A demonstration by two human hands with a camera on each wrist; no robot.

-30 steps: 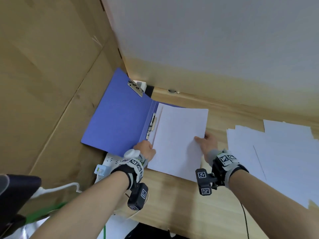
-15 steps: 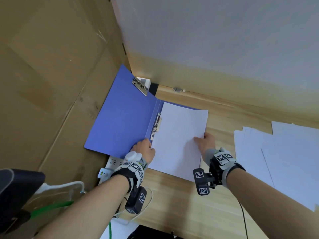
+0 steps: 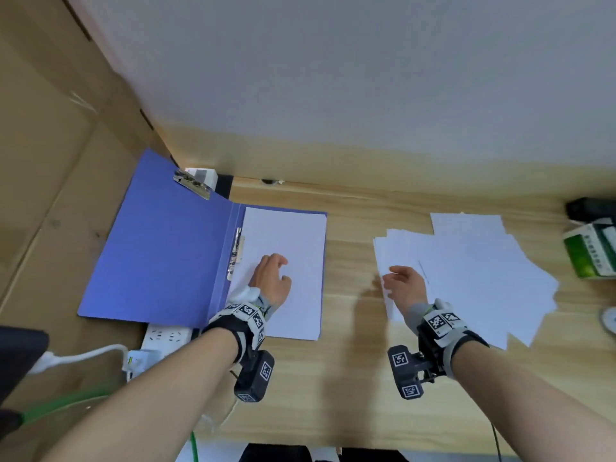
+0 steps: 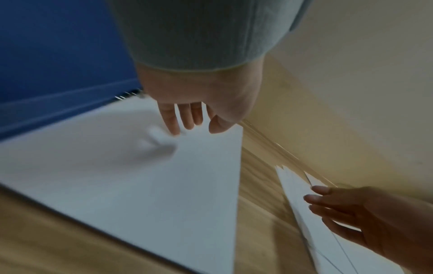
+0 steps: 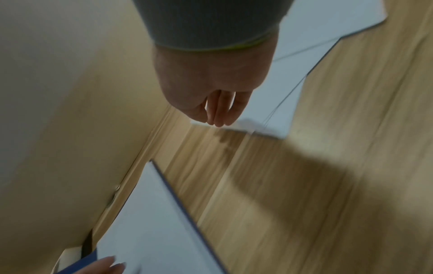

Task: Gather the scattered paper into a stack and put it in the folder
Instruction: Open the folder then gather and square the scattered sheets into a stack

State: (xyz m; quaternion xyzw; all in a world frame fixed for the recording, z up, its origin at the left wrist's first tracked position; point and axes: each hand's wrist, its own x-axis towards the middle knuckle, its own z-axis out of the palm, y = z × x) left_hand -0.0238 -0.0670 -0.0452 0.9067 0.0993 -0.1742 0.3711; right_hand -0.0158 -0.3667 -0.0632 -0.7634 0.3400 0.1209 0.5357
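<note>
An open blue folder (image 3: pixel 160 248) lies at the left of the wooden desk, with a metal clip along its spine. A neat white paper stack (image 3: pixel 293 235) fills its right half. My left hand (image 3: pixel 283 270) is over the lower part of that stack, fingers relaxed and spread; in the left wrist view its fingertips (image 4: pixel 174 129) come down close to the sheet (image 4: pixel 140 176), and contact is unclear. My right hand (image 3: pixel 390 276) hovers open at the left edge of the scattered sheets (image 3: pixel 473 278) and holds nothing. The right wrist view shows its fingers (image 5: pixel 220 115) straight above a sheet corner (image 5: pixel 269 128).
A green box (image 3: pixel 591 251) and a black object (image 3: pixel 590 208) stand at the far right. A power strip (image 3: pixel 166 336) with a white cable sits below the folder. Cardboard (image 3: pixel 50 161) rises on the left and a wall runs behind the desk. Bare wood (image 3: pixel 350 261) separates folder and sheets.
My right hand let go of the stack in the folder and moved right to the scattered sheets. My left hand shifted from the stack's lower left edge onto its face.
</note>
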